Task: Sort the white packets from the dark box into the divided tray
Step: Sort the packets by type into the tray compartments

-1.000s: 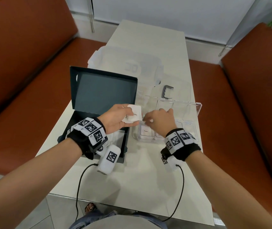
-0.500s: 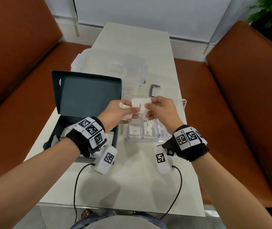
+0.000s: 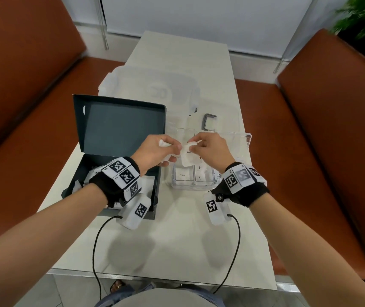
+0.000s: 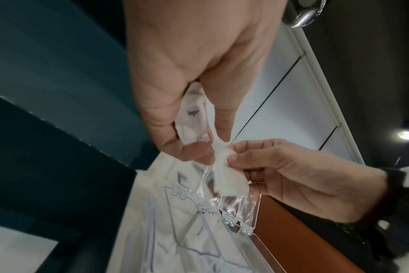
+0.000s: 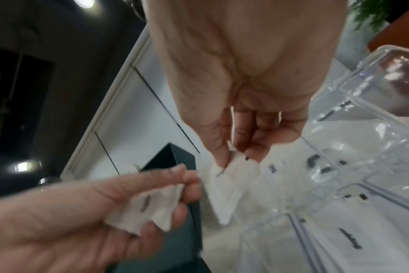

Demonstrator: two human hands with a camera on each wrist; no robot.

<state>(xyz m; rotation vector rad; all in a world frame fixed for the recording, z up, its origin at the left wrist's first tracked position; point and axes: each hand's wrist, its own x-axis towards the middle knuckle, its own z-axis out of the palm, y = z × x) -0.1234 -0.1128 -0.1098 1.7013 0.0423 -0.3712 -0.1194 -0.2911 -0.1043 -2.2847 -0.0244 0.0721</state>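
Now packets (image 3: 187, 156) pinched between both hands (image 3: 182, 149).

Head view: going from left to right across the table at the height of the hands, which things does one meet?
Dark box → left hand → packet pinched in the right hand → right hand → clear tray.

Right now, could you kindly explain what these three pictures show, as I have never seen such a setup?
There is no machine: a person wears three cameras. One picture looks down from the head; the other two look along each wrist. On the table stand an open dark box and a clear divided tray, which already holds some packets. The left hand grips white packets. The right hand pinches another white packet above the tray.
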